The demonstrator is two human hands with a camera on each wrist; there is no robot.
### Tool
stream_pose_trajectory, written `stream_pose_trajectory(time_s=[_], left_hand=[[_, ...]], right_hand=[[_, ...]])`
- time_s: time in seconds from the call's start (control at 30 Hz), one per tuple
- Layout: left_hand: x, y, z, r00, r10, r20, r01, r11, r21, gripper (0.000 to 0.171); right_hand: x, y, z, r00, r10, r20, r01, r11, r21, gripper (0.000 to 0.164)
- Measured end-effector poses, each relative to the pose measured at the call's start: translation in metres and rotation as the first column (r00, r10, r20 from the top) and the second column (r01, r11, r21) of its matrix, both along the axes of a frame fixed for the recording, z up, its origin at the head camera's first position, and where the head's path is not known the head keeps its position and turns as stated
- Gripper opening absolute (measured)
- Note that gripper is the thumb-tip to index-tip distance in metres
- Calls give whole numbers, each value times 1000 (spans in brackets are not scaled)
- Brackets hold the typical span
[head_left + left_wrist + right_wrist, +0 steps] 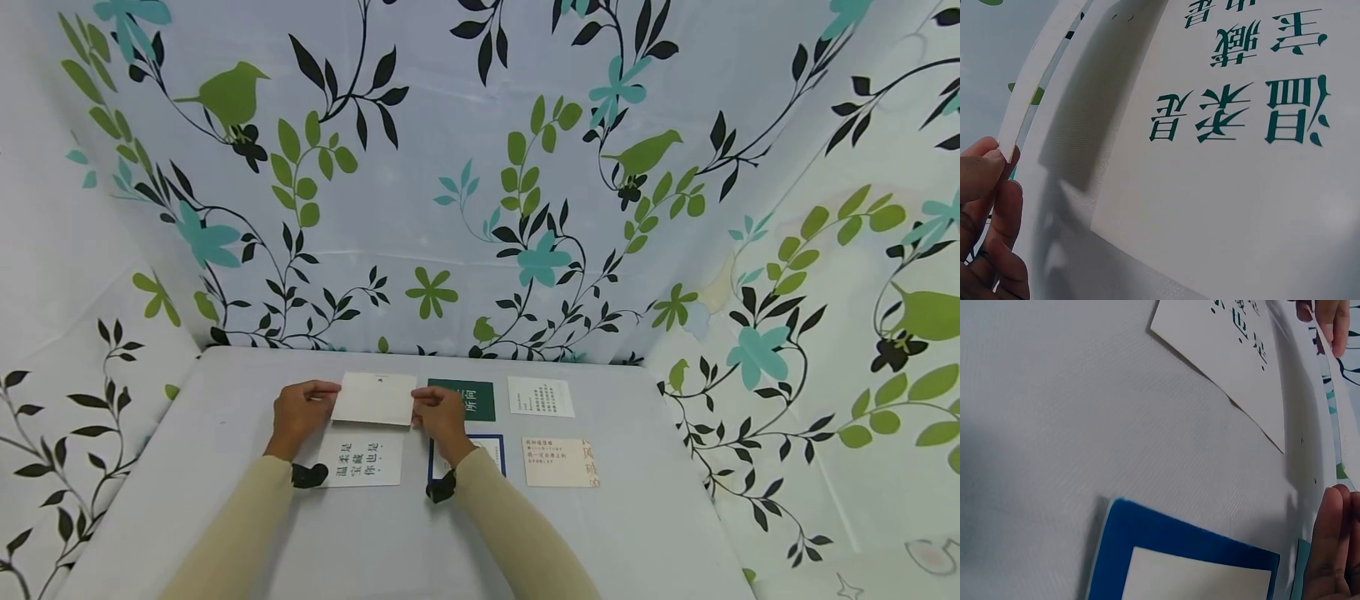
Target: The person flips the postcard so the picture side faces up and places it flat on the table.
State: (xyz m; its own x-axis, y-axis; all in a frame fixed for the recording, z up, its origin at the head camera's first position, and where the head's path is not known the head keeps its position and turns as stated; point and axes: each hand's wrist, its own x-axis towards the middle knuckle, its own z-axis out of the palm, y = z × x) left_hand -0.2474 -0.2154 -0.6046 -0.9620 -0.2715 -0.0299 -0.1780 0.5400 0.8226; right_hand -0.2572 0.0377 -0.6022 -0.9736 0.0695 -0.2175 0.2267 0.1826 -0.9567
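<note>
Both hands hold a plain white card (375, 400) raised a little over the table, a small dark mark near its top edge. My left hand (300, 412) pinches its left side between thumb and fingers; the left wrist view shows the card (1035, 69) nearly edge-on. On the right side, my right hand (442, 417) grips the other edge. Below the raised card lies a white card with large green characters (360, 462). Under the right wrist is a blue-bordered card (1191, 569), partly covered by that hand and forearm. A dark green card (480, 400) lies just beyond the right fingers.
Farther right lie a white card with small print (540, 396) and a cream card with reddish writing (558, 462). All rest on a white-covered table (637, 542). A leaf-and-bird patterned cloth (465, 125) hangs behind the table and at its sides.
</note>
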Motion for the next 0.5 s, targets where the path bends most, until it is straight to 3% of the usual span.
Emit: stream_pose_trajectory(time_s=[0.2, 0.5], left_hand=[[1, -1, 3, 998, -8, -66, 5, 999, -45, 19], [5, -2, 8, 993, -27, -114, 23, 999, -36, 15]], right_hand=[[0, 3, -1, 999, 24, -34, -23, 999, 37, 23], [3, 8, 3, 998, 46, -36, -44, 998, 43, 17]])
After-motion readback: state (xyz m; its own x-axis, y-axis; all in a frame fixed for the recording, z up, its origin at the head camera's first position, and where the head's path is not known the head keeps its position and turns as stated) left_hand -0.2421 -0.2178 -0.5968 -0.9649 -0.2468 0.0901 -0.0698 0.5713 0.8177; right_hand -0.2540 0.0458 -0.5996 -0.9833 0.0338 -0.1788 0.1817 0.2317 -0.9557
